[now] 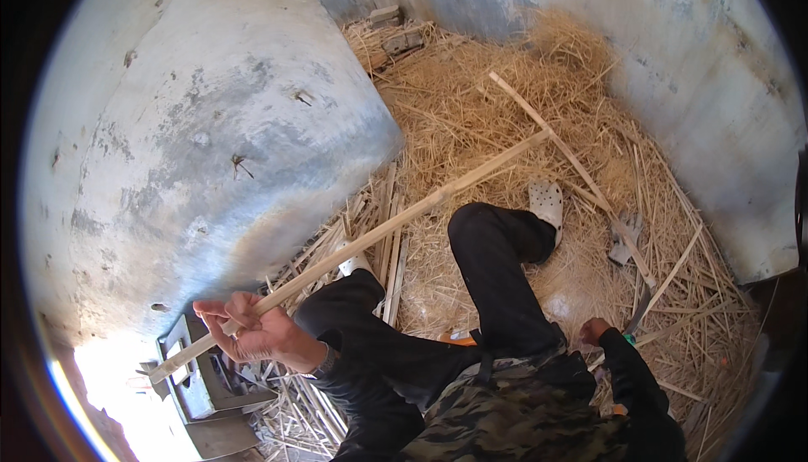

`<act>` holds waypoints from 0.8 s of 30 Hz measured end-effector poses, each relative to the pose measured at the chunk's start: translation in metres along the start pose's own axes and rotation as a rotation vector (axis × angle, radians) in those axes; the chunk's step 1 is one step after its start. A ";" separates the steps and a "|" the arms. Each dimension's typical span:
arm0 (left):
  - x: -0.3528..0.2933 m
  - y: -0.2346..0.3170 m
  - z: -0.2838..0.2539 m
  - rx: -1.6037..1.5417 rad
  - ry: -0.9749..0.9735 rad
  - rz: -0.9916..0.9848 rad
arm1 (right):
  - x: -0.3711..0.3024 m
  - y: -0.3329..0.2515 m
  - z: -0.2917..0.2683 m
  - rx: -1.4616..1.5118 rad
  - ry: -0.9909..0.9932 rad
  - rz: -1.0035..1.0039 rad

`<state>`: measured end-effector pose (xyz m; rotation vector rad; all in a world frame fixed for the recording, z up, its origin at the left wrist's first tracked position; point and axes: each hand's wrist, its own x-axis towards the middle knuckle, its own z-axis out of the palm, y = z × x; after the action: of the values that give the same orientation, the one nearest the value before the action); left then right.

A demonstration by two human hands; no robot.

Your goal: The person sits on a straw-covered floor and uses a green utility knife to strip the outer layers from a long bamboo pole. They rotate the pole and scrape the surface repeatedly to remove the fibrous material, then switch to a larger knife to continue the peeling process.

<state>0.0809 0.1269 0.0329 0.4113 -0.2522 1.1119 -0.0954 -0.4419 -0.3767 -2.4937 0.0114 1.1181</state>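
Note:
A long, pale split-wood strip [404,215] lies slantwise across the view, held near its lower end by my left hand [265,336]. The thumb and fingers are bent around it, and the near end sticks out past the hand. At its far end the strip meets a second wood strip [555,138], which slants down to the right over the straw. My right hand [595,330] is closed in a fist beside my right thigh. Whatever it grips is hidden. Just beyond that wrist, a dark blade [641,309] shows; whether it belongs to something in the hand, I cannot tell.
Straw and shavings [480,125] cover the floor around my white clogs [545,205]. Cut strips [391,247] lie between my feet and to the right. A grey crumpled thing [624,239] sits by the second strip. Stained walls [244,125] stand left and right; a wooden box [198,390] is at lower left.

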 end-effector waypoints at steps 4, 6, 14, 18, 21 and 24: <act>-0.004 0.011 0.007 0.015 0.029 0.055 | -0.015 -0.021 -0.080 0.819 0.629 -0.035; -0.007 0.016 0.009 -0.032 0.099 0.067 | -0.051 -0.116 -0.162 1.329 0.599 -0.203; -0.015 0.034 0.004 -0.186 0.184 0.056 | -0.046 -0.321 -0.276 1.884 0.304 -0.718; -0.013 0.060 -0.021 -0.203 0.172 0.090 | -0.019 -0.377 -0.286 2.002 0.309 -0.734; -0.015 0.072 -0.034 -0.141 0.122 0.115 | -0.015 -0.401 -0.290 2.001 0.335 -0.778; -0.025 0.079 -0.051 -0.125 0.066 -0.010 | -0.015 -0.405 -0.297 1.979 0.317 -0.806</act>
<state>-0.0019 0.1591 -0.0077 0.2638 -0.2601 1.0914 0.1757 -0.1814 -0.0431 -0.6309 0.1176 0.0061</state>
